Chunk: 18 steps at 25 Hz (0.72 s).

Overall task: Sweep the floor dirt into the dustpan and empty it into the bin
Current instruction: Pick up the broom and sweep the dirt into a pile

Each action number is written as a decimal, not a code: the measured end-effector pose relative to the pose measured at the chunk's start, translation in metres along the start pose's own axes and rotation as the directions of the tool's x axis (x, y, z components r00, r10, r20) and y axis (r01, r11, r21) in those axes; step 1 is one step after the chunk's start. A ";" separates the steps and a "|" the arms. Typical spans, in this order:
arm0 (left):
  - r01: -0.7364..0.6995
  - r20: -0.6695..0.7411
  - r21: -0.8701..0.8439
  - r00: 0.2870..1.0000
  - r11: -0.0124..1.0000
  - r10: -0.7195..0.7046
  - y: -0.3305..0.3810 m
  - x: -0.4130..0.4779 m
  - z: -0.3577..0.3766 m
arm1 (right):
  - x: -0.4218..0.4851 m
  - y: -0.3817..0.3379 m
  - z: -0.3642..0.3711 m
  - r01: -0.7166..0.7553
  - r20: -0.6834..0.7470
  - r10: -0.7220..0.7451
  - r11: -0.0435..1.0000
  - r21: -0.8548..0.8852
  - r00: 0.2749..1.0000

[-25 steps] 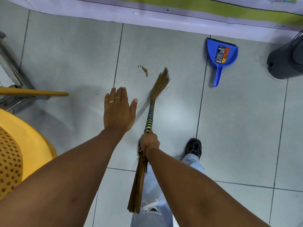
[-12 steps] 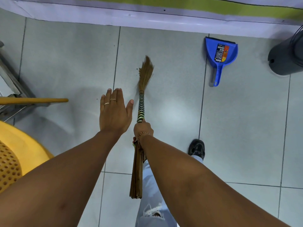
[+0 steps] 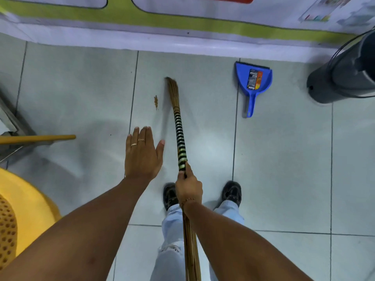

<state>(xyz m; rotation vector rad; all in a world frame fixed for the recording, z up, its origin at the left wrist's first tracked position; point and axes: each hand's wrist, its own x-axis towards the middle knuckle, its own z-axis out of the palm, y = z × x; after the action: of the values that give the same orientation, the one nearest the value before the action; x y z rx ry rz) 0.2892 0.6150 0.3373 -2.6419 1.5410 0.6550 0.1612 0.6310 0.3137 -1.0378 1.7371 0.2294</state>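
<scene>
My right hand (image 3: 188,186) grips a straw broom (image 3: 179,134) by its green-and-black striped handle; the bristle tip rests on the grey floor tiles ahead of me. A small line of brown dirt (image 3: 156,101) lies just left of the bristles. My left hand (image 3: 143,153) hovers flat, palm down, fingers apart and holding nothing, to the left of the broom handle. A blue dustpan (image 3: 253,82) lies on the floor to the right, mouth toward the wall, handle pointing at me. The dark grey bin (image 3: 345,78) stands at the far right.
A wall with a green stripe (image 3: 182,23) runs across the top. A yellow perforated plastic chair (image 3: 18,216) sits at the lower left, with a yellow stick (image 3: 38,138) and a metal frame (image 3: 12,126) above it. My two black shoes (image 3: 231,192) stand under my hands.
The broom tip swung left over the dirt and now rests just right of it. The dirt is gathered into a narrow line. The view has shifted back; both feet now show.
</scene>
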 end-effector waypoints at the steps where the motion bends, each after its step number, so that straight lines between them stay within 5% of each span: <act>1: -0.003 0.004 -0.009 1.000 1.000 0.003 0.010 0.004 -0.003 | 0.003 -0.001 -0.011 0.020 -0.018 -0.020 1.000 -0.011 1.000; 5: -0.059 -0.012 0.000 0.998 0.998 0.059 0.065 0.032 -0.004 | 0.035 -0.018 -0.065 0.070 -0.106 -0.061 0.994 0.087 0.993; 12: -0.070 0.045 -0.072 0.996 0.995 0.073 0.250 0.095 0.039 | 0.142 0.006 -0.230 -0.048 -0.318 0.135 0.962 0.268 0.939; 18: -0.118 0.078 -0.074 0.989 0.990 0.124 0.436 0.177 0.098 | 0.276 0.019 -0.399 -0.156 -0.271 0.249 0.934 0.322 0.930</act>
<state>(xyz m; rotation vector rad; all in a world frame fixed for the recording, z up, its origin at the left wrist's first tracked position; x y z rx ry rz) -0.0335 0.2647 0.2686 -2.5486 1.6956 0.8281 -0.1435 0.2594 0.2467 -0.6972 2.0909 -0.0695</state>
